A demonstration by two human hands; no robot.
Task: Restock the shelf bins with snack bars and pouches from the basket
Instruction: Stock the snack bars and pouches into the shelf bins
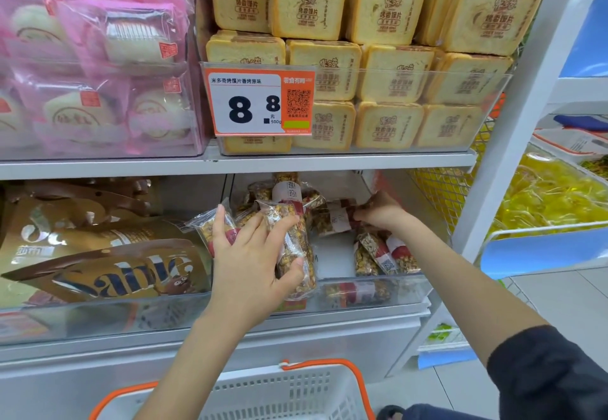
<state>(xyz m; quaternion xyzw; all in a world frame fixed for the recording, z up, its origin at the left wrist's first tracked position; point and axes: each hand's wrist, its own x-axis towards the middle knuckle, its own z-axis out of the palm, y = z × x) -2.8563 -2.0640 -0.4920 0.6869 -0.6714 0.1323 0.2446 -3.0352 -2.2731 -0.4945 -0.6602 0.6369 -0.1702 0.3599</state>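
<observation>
My left hand (255, 260) grips a clear-wrapped granola snack bar (297, 255) at the front of the clear lower shelf bin (408, 283), with its fingers also lying over a second bar (207, 225). Deeper in the same bin, my right hand (378, 210) pinches another granola bar (335, 219) with a white and red label. Several more bars lie in the bin at the right (383, 255) and stand at the back (289, 189). The white basket with orange handles (279, 390) sits below, by my arms; I cannot see its contents.
Gold Sable pouches (108, 268) fill the bin to the left. On the shelf above stand toast-shaped packs (388, 84) behind an orange 8.8 price tag (260, 104), and pink-wrapped cakes (95, 67) at left. A white shelf post (513, 107) and yellow goods (552, 196) are at right.
</observation>
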